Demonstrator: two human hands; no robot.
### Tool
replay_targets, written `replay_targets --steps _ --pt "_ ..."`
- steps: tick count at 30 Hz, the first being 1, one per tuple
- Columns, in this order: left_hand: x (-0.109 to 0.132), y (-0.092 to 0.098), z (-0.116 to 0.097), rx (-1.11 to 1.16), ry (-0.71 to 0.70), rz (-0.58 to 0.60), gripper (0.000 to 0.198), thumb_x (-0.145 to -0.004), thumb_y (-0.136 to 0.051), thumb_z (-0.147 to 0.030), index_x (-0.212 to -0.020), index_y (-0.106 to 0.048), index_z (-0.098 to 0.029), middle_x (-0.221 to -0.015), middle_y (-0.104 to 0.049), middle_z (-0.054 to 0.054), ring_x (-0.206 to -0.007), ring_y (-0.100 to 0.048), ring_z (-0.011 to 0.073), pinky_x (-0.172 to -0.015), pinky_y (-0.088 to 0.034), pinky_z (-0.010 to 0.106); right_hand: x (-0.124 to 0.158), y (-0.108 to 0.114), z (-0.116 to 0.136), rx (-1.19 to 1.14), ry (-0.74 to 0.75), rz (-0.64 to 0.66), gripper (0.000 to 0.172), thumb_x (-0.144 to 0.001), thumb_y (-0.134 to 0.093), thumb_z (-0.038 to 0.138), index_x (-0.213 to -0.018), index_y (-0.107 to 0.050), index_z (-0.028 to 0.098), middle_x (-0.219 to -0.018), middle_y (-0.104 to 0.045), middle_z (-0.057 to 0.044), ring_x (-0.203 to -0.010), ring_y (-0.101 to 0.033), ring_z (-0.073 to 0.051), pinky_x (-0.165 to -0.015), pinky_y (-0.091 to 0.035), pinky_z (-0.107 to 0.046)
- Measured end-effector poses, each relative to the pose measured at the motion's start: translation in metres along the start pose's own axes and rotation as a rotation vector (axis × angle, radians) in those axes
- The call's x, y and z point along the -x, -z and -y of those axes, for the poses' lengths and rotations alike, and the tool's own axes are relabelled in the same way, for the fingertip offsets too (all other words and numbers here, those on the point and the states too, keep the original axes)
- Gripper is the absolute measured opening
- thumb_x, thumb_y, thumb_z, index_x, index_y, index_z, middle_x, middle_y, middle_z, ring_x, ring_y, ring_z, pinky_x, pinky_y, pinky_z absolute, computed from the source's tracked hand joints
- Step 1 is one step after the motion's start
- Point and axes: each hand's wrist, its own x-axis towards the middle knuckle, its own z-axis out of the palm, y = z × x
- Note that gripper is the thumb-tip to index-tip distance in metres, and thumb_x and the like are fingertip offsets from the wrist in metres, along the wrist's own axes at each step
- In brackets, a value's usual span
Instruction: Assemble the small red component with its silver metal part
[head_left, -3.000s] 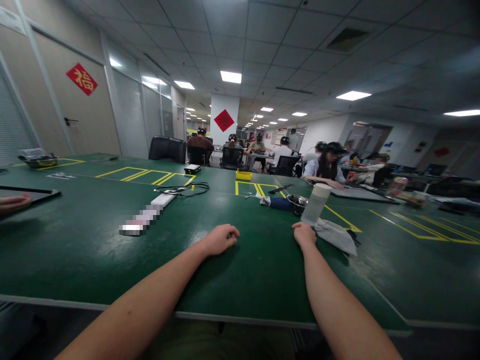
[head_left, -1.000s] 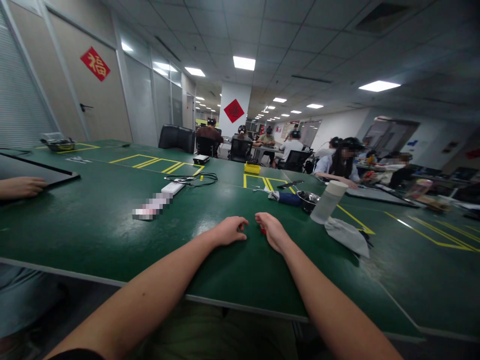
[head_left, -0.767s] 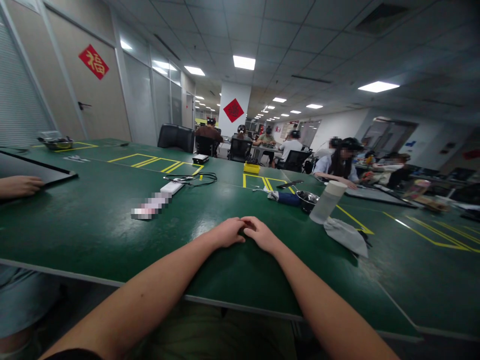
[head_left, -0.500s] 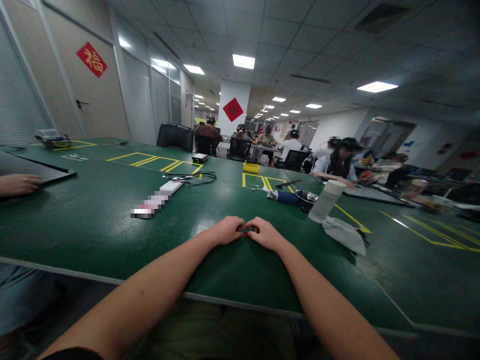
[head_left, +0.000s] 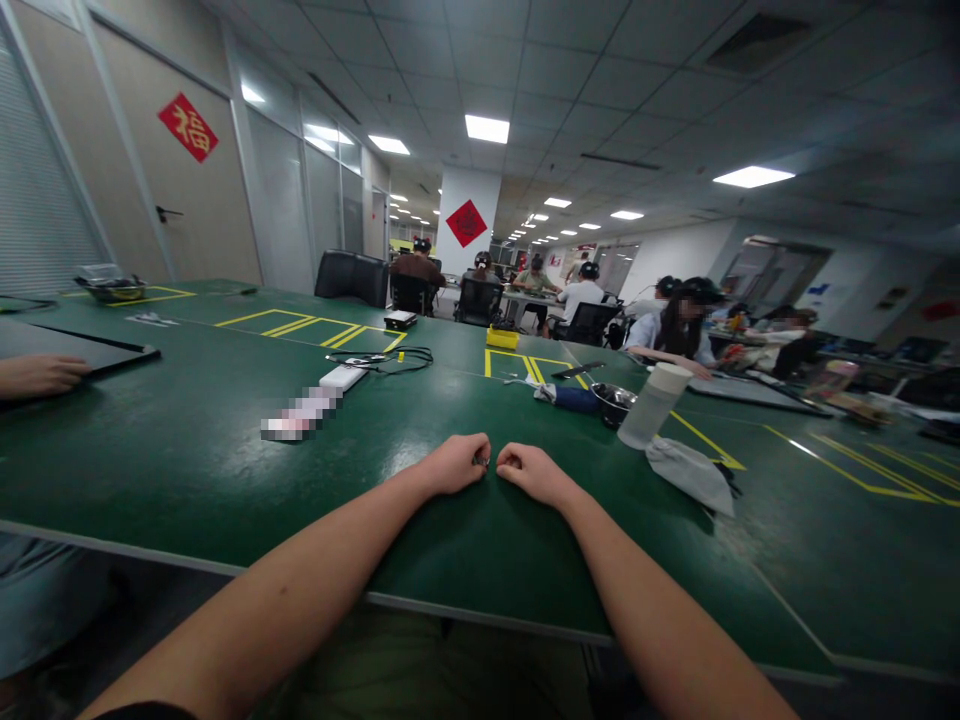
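My left hand (head_left: 454,463) rests on the green table (head_left: 187,470) with its fingers curled into a fist; a small dark object I cannot make out shows at its fingertips. My right hand (head_left: 526,470) lies just to its right, also curled shut, its knuckles almost touching the left hand. What the right hand holds, if anything, is hidden. Both forearms reach in from the near table edge.
A translucent bottle (head_left: 654,404), a grey cloth (head_left: 691,474) and a metal bowl (head_left: 613,402) lie to the right. A white power strip (head_left: 341,377) with black cable sits ahead left. Another person's hand (head_left: 41,374) rests by a dark tablet at far left. Several people sit at tables behind.
My right hand came left from beside the bottle and met my left hand. Half a second ago both pinched a small dark-red object; now the hands are slightly apart with fingers curled.
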Motion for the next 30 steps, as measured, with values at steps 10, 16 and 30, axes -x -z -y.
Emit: replay_targets --steps 10,16,30 --pt "-0.0014 0.0004 0.0006 0.113 -0.012 0.007 0.013 -0.075 -0.057 -0.025 -0.084 -0.062 -0.018 -0.069 -0.06 -0.002 -0.062 -0.052 0.0116 -0.055 -0.034 0.02 -0.0024 -0.0066 0.0027 -0.369 -0.002 -0.024 0.012 -0.072 -0.061 0.022 -0.082 -0.057 0.016 -0.064 -0.059 0.002 -0.052 -0.056 -0.011 -0.053 -0.044 -0.023" --pt "-0.002 0.0022 -0.0001 0.106 0.022 -0.024 0.017 -0.074 -0.055 -0.019 -0.087 -0.066 -0.017 -0.077 -0.066 0.001 -0.07 -0.058 0.0133 -0.062 -0.041 0.02 -0.0029 -0.006 0.0018 -0.438 -0.013 -0.049 0.012 -0.073 -0.059 0.022 -0.083 -0.058 0.015 -0.07 -0.065 -0.002 -0.061 -0.064 -0.015 -0.061 -0.047 -0.026" --pt "-0.0054 0.002 0.0046 0.154 0.057 0.022 0.025 -0.072 -0.057 -0.024 -0.092 -0.071 -0.018 -0.074 -0.066 0.001 -0.065 -0.058 0.0129 -0.059 -0.042 0.02 -0.004 -0.0043 0.0027 -0.448 -0.036 -0.094 0.015 -0.074 -0.06 0.024 -0.085 -0.061 0.014 -0.076 -0.069 -0.005 -0.071 -0.068 -0.018 -0.071 -0.05 -0.031"
